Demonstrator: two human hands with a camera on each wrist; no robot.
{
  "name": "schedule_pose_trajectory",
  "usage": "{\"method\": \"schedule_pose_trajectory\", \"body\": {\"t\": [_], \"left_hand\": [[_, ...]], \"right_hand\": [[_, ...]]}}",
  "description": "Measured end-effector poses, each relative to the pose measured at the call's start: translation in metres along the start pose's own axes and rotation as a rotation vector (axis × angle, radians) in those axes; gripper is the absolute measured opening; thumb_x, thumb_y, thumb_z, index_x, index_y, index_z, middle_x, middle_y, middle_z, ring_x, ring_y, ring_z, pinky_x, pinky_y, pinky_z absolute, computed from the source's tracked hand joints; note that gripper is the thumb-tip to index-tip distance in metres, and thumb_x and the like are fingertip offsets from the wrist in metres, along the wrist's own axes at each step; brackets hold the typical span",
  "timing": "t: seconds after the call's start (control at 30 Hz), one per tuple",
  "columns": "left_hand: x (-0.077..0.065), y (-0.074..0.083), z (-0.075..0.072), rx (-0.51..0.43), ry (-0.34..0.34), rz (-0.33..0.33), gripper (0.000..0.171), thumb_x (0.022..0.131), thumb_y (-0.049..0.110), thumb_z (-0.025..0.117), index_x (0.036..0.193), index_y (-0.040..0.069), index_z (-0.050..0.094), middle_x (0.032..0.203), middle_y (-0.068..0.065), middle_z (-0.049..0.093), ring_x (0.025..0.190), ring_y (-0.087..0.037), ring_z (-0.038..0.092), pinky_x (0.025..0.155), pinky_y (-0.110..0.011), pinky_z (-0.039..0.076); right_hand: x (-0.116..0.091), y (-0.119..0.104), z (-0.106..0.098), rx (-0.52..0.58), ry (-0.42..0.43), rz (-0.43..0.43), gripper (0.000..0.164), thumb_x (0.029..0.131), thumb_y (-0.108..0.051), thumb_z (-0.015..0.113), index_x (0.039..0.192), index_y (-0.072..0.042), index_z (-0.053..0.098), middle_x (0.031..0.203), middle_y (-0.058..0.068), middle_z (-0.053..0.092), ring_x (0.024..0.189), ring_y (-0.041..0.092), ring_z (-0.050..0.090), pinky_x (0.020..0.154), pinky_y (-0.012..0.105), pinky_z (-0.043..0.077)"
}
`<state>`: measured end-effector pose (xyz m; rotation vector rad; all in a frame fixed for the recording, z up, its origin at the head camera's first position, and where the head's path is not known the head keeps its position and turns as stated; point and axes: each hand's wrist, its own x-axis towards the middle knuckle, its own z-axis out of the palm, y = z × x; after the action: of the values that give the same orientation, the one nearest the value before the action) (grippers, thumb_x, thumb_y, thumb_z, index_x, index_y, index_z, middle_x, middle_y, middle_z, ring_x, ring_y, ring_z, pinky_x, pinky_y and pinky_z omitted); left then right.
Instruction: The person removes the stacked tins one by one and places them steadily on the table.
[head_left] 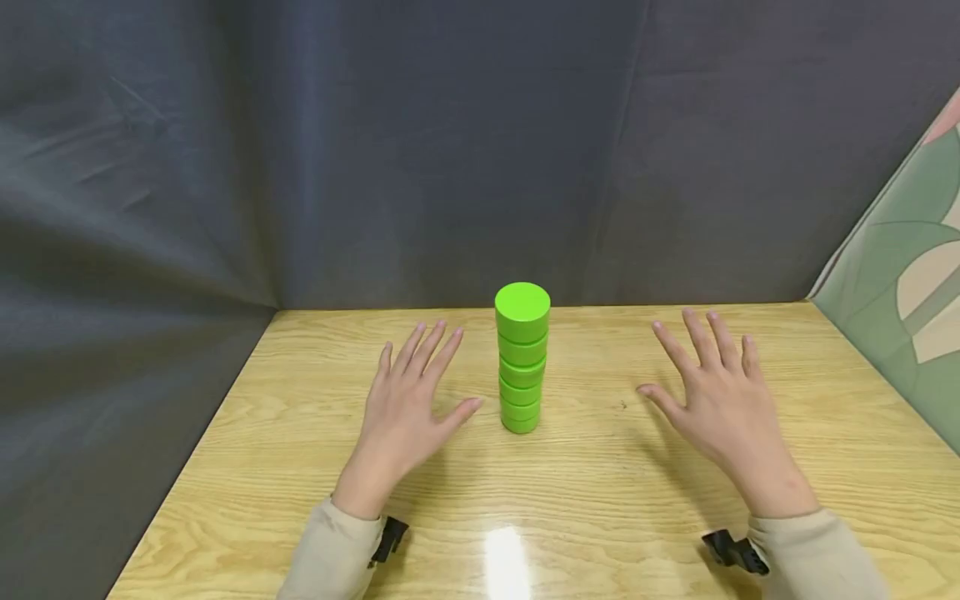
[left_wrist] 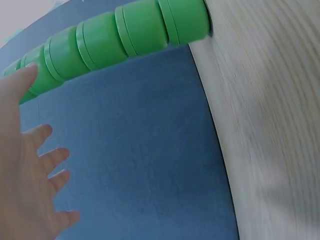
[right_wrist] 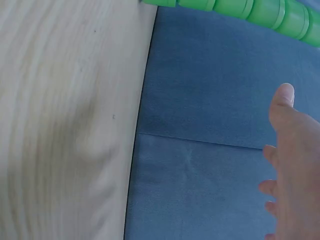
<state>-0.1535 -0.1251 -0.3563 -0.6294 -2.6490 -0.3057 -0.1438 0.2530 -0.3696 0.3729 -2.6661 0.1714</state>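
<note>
A tall stack of bright green round cups or containers [head_left: 522,358] stands upright on the wooden table, near its middle. Left of it my left hand [head_left: 408,408] hovers with fingers spread and the thumb pointing toward the stack. On the other side, farther off, my right hand [head_left: 723,408] is held above the table, its fingers also spread. Neither hand holds anything. In the left wrist view the stack [left_wrist: 100,42] runs along the top, the thumb overlapping it. The right wrist view shows part of the stack [right_wrist: 265,12] at the top, apart from the hand.
The wooden table [head_left: 585,492] meets a dark grey-blue cloth [head_left: 465,150] at the back and left. A panel with a green and pink pattern [head_left: 900,292] borders the right side. Black wrist mounts [head_left: 388,540] sit at both sleeves.
</note>
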Motion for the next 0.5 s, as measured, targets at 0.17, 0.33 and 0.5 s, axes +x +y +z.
{"method": "schedule_pose_trajectory", "body": {"t": [0.17, 0.33, 0.5], "left_hand": [[0.004, 0.006, 0.004, -0.125, 0.018, -0.018, 0.081, 0.094, 0.061, 0.055, 0.159, 0.025, 0.023, 0.163, 0.0, 0.021, 0.15, -0.024, 0.016, 0.117, -0.058, 0.017], [0.011, 0.013, 0.009, -0.268, 0.026, -0.019, 0.08, 0.095, 0.06, 0.053, 0.159, 0.024, 0.023, 0.163, 0.002, 0.023, 0.149, -0.024, 0.02, 0.116, -0.057, 0.019], [0.02, 0.02, 0.014, -0.414, 0.049, -0.03, 0.077, 0.096, 0.06, 0.05, 0.158, 0.021, 0.026, 0.161, 0.002, 0.027, 0.148, -0.022, 0.023, 0.115, -0.055, 0.022]], "right_hand": [[0.0, -0.003, 0.003, 0.0, 0.015, -0.02, 0.079, 0.094, -0.058, 0.057, 0.158, -0.023, 0.026, 0.161, 0.019, 0.021, 0.15, 0.036, 0.006, 0.116, 0.064, 0.006], [0.0, -0.005, 0.005, 0.006, 0.037, -0.035, 0.077, 0.095, -0.061, 0.052, 0.157, -0.02, 0.031, 0.159, 0.019, 0.023, 0.15, 0.036, 0.008, 0.115, 0.064, 0.008], [0.001, -0.005, 0.007, 0.007, 0.058, -0.046, 0.077, 0.096, -0.068, 0.042, 0.155, -0.019, 0.034, 0.158, 0.02, 0.027, 0.148, 0.039, 0.013, 0.115, 0.064, 0.01]]}}
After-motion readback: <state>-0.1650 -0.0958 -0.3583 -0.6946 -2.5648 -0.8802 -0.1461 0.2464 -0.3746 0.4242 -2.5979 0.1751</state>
